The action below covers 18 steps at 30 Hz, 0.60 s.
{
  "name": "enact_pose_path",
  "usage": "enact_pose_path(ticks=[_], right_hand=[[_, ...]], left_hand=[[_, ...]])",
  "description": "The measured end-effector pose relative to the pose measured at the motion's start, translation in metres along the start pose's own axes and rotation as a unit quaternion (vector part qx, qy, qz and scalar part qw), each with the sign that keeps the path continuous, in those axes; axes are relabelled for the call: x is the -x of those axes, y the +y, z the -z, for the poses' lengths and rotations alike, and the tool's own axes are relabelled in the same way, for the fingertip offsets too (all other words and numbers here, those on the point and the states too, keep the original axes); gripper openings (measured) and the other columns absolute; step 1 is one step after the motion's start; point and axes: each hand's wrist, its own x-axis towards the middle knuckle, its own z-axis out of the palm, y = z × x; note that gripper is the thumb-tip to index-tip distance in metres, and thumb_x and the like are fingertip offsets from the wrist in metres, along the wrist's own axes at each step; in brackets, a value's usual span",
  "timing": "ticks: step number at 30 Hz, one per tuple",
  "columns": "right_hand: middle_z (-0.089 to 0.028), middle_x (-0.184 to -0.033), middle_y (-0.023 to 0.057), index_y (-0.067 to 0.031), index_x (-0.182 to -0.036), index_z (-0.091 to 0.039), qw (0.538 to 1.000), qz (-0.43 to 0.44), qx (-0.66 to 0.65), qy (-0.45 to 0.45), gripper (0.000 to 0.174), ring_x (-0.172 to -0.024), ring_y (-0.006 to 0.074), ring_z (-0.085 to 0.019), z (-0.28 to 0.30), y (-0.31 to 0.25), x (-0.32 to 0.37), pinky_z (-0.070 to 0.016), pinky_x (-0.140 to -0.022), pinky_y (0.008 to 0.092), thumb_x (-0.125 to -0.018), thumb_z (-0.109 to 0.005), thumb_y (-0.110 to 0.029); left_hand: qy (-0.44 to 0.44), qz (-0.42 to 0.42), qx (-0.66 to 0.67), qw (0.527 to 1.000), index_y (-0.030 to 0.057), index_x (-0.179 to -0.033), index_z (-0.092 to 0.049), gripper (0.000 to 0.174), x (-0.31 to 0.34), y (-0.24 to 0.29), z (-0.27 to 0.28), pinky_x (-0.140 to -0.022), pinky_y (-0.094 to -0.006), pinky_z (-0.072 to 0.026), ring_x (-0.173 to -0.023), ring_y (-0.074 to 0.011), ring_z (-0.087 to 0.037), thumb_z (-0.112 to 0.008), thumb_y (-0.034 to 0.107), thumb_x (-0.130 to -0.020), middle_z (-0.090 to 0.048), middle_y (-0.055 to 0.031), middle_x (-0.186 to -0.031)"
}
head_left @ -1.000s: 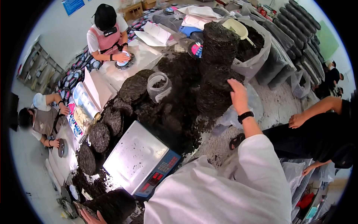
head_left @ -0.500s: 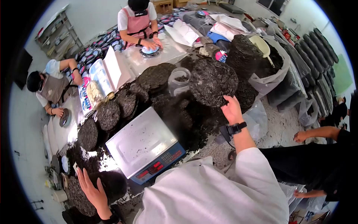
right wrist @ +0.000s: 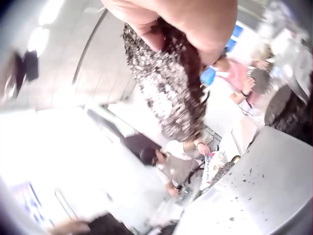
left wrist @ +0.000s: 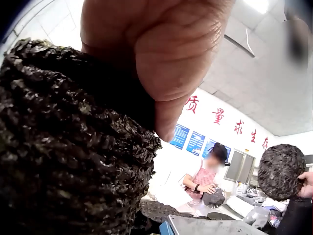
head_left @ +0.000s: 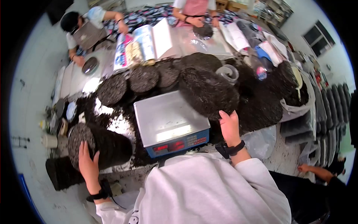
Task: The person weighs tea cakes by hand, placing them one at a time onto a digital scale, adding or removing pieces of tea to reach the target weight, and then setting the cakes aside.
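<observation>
Right hand (head_left: 229,128) grips the lower edge of a dark pressed disc (head_left: 209,93), held tilted at the scale's (head_left: 167,119) far right corner. Its fingertips are hidden behind the disc in the head view; the blurred right wrist view shows a thumb on the rim. Left hand (head_left: 87,164) rests, fingers spread, on a toppled stack of discs (head_left: 108,147) left of the scale. A jar (head_left: 228,72) stands behind.
</observation>
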Motion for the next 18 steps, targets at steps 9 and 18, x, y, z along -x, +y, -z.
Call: enact_pose_path(ticks=[9, 18], right_hand=[[-0.047, -0.135, 0.0121, -0.0074, -0.129, -0.048, 0.522, 0.178, 0.79, -0.269, 0.056, -0.131, 0.0284, -0.037, 0.0, 0.111, 0.025, -0.0244, -0.11, 0.0496, -0.078, -0.067, -0.02], [-0.057, -0.124, 0.0094, 0.0006, -0.124, -0.053, 0.909, -0.016, 0.411, -0.066, 0.035, -0.116, 0.017, -0.053, 0.01, 0.063, 0.02, -0.0411, -0.097, 0.0288, -0.089, -0.055, -0.004]], left_hand=[[0.228, 0.098, 0.013, 0.969, -0.0027, -0.126, -0.051, 0.036, 0.002, -0.014, 0.026, -0.097, -0.0342, -0.0418, -0.115, -0.0311, -0.054, -0.052, 0.009, -0.092, -0.056, -0.0184, -0.125], [0.169, 0.222, 0.389, 0.878, -0.0048, -0.105, -0.054, 0.025, -0.005, 0.076, -0.006, -0.079, -0.0328, -0.0487, -0.086, -0.0192, -0.058, -0.052, 0.019, -0.096, -0.063, -0.0113, -0.1]])
